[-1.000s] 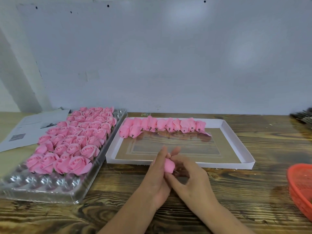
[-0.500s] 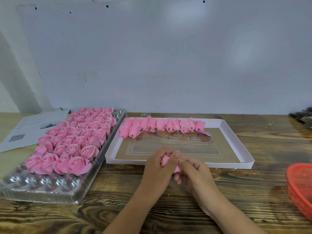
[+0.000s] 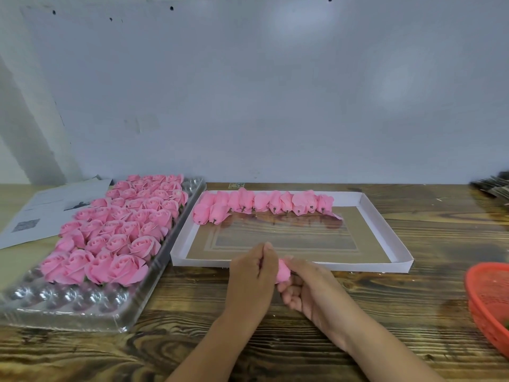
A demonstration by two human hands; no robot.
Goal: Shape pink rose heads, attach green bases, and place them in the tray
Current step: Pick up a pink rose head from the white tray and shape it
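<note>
At the desk's left edge a sheet of paper [image 3: 41,210] lies flat, and just beside it the clear plastic tray [image 3: 91,310] carries rows of open pink roses [image 3: 118,230], its near row of cups bare. Next along, toward the middle, the white box lid [image 3: 385,232] has a line of closed buds [image 3: 264,202] along its far edge.

In front of the lid's near edge, the left hand [image 3: 252,277] has its fingers curled together over one side of the rose head [image 3: 283,270], and the right hand [image 3: 308,288] pinches the other side; between them only a strip of pink shows. This looks like the shaping step, the petals being pressed into form. Next, I'd guess, comes a green base, though none can be seen here; perhaps they sit in the red basket [image 3: 487,301] at the desk's right edge.

Half a second ago the hands sat much the same; a second ago the left fingers were straighter and more of the bud showed.
</note>
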